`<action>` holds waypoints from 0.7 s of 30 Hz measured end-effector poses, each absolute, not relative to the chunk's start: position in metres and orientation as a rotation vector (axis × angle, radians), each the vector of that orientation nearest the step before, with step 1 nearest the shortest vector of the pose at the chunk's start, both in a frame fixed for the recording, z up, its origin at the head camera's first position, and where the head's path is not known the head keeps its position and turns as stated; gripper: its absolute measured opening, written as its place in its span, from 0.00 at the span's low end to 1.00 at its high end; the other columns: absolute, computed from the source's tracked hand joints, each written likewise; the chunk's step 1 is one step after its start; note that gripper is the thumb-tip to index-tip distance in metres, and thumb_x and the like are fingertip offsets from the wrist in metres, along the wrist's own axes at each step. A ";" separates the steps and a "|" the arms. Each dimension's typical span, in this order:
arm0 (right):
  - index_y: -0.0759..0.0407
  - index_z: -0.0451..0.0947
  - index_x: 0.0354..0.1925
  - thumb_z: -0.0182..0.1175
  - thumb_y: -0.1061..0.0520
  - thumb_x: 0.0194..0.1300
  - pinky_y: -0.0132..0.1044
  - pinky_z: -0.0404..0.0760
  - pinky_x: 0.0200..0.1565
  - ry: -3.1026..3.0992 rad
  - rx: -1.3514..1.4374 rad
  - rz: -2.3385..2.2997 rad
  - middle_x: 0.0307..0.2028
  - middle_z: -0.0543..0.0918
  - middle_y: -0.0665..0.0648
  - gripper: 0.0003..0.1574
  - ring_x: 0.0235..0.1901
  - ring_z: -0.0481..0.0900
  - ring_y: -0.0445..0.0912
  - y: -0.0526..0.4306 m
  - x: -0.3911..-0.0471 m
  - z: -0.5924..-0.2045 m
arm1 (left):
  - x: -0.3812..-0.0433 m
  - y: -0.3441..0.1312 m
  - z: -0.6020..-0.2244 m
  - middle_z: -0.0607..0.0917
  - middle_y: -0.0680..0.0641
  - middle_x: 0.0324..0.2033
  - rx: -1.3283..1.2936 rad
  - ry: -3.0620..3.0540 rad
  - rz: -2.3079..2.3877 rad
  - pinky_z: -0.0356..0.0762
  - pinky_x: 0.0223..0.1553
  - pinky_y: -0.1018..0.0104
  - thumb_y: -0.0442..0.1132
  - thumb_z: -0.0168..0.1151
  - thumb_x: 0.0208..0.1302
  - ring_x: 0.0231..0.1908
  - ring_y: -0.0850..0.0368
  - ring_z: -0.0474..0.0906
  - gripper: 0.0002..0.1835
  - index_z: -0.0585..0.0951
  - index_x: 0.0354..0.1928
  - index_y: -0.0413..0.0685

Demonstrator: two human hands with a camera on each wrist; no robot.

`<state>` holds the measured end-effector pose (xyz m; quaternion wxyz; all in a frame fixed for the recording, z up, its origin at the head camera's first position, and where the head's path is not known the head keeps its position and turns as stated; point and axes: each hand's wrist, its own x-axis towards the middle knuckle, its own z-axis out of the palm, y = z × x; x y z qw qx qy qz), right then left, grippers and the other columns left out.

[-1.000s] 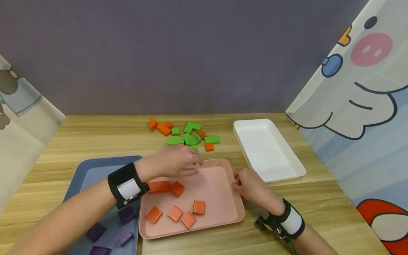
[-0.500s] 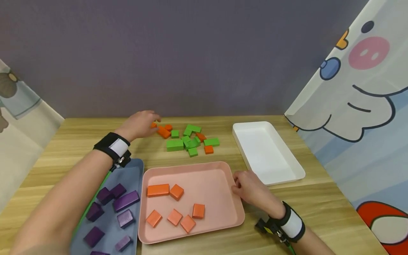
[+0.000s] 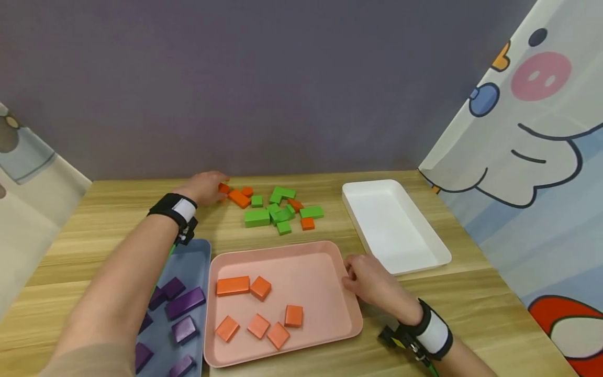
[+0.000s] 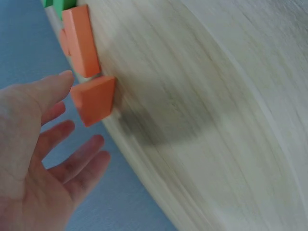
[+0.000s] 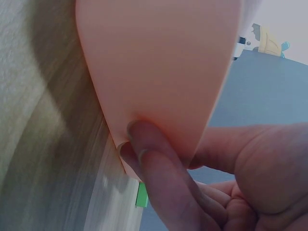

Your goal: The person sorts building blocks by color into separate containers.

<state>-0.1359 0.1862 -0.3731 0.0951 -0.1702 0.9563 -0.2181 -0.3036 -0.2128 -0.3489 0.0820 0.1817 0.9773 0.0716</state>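
Observation:
My left hand reaches to the far left end of a loose group of blocks. Its thumb and fingers are spread beside a wedge-shaped orange block, thumb tip right at the block's edge in the left wrist view. Just beyond it lies a longer orange block. With the thumb over the rim and fingertips against the outer wall, my right hand pinches the right side of a pink tray. Several orange cubes and an oblong orange block lie inside that tray.
Green blocks and small orange blocks lie mixed behind the pink tray. A blue-grey tray with several purple blocks sits at left, partly under my left forearm. A white tray stands at right. A grey wall backs the table.
My left hand has gone from over the pink tray to the far left, then settled down beside the wedge-shaped orange block. My right hand has stayed on the pink tray's side.

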 end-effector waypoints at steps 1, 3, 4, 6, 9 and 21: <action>0.55 0.72 0.22 0.62 0.63 0.54 0.30 0.62 0.18 2.836 -0.510 -0.646 0.12 0.67 0.46 0.09 0.14 0.64 0.39 0.186 -0.136 -0.373 | -0.303 -0.214 -0.350 0.68 0.30 0.65 0.556 2.910 0.208 0.58 0.65 0.40 0.41 0.57 0.65 0.65 0.32 0.61 0.29 0.69 0.66 0.36; 0.55 0.72 0.22 0.62 0.63 0.54 0.30 0.62 0.18 2.836 -0.517 -0.644 0.13 0.67 0.46 0.09 0.14 0.64 0.39 0.186 -0.136 -0.372 | -0.302 -0.216 -0.351 0.72 0.30 0.62 0.580 2.892 0.212 0.61 0.63 0.41 0.40 0.57 0.65 0.62 0.33 0.65 0.27 0.70 0.64 0.35; 0.55 0.72 0.22 0.62 0.63 0.54 0.30 0.62 0.18 2.834 -0.517 -0.644 0.13 0.67 0.46 0.09 0.14 0.64 0.39 0.185 -0.135 -0.372 | -0.301 -0.217 -0.351 0.74 0.31 0.59 0.590 2.885 0.211 0.64 0.61 0.42 0.40 0.57 0.65 0.59 0.33 0.68 0.26 0.72 0.62 0.35; 0.55 0.72 0.22 0.62 0.63 0.54 0.30 0.62 0.18 2.831 -0.521 -0.646 0.13 0.67 0.46 0.09 0.15 0.64 0.39 0.185 -0.135 -0.371 | -0.299 -0.220 -0.350 0.79 0.32 0.50 0.618 2.878 0.197 0.70 0.53 0.46 0.40 0.58 0.64 0.51 0.37 0.74 0.22 0.75 0.57 0.34; 0.55 0.72 0.22 0.62 0.63 0.54 0.30 0.62 0.18 2.833 -0.519 -0.644 0.13 0.68 0.46 0.09 0.15 0.65 0.39 0.185 -0.135 -0.370 | -0.299 -0.224 -0.349 0.80 0.38 0.37 0.633 2.873 0.198 0.71 0.42 0.53 0.39 0.63 0.60 0.38 0.45 0.74 0.19 0.78 0.49 0.34; 0.56 0.72 0.21 0.62 0.64 0.55 0.30 0.62 0.18 2.825 -0.475 -0.627 0.13 0.68 0.48 0.10 0.14 0.65 0.40 0.186 -0.135 -0.369 | -0.285 -0.239 -0.347 0.84 0.40 0.37 0.696 2.871 0.239 0.74 0.39 0.55 0.28 0.62 0.49 0.34 0.48 0.74 0.14 0.85 0.41 0.37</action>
